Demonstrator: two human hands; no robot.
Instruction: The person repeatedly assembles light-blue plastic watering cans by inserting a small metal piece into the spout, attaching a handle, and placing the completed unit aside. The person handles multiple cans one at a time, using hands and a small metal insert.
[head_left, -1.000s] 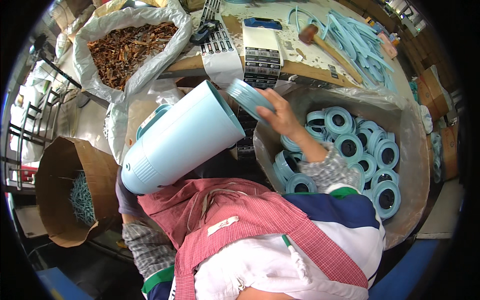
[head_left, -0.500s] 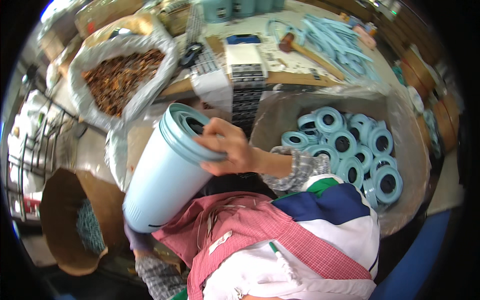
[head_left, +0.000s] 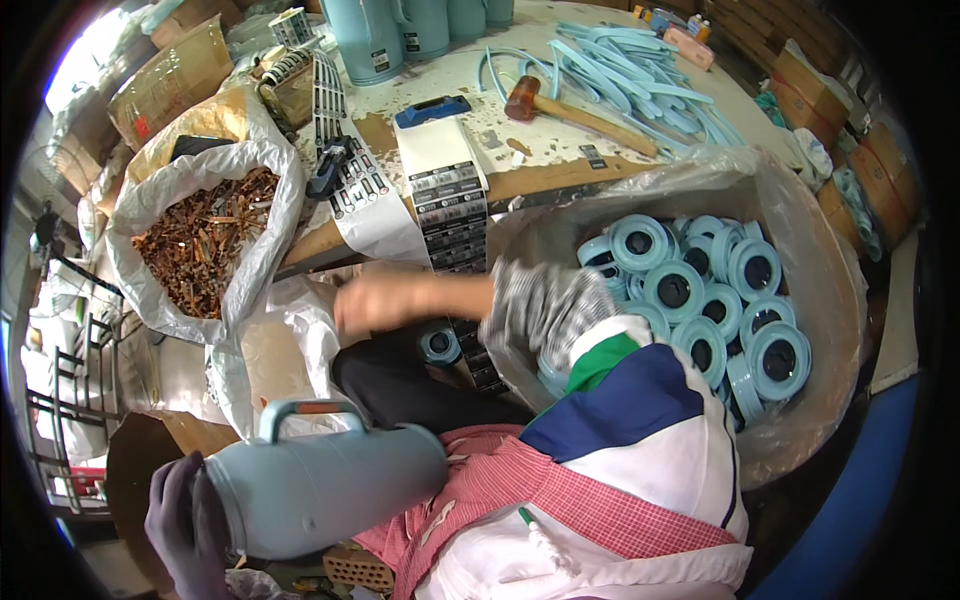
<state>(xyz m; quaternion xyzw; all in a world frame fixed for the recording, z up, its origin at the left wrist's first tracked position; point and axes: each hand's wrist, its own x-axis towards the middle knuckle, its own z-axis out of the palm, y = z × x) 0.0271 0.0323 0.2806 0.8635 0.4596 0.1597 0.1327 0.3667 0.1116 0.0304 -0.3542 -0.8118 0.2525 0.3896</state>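
A light blue flask body (head_left: 330,490) with a curved handle lies sideways across my lap. My left hand (head_left: 185,525), in a dark glove, grips its base end at the lower left. My right hand (head_left: 385,300) stretches leftward above my knees, blurred by motion, beside a white plastic bag (head_left: 290,330); I cannot make out anything in its fingers. A small blue ring (head_left: 440,345) sits just below that forearm. To my right, a big clear plastic bag (head_left: 800,220) holds several round blue caps (head_left: 700,300).
A white sack of brown metal pieces (head_left: 200,240) stands at the left. The worktable (head_left: 560,150) carries a mallet (head_left: 530,95), blue plastic strips (head_left: 640,80), label sheets (head_left: 440,190) and finished flasks (head_left: 370,40). A cardboard barrel (head_left: 130,450) is at the lower left.
The flask has dropped from a raised tilt to lying on my lap, handle up. My right hand left its top end and swung left toward the white bag.
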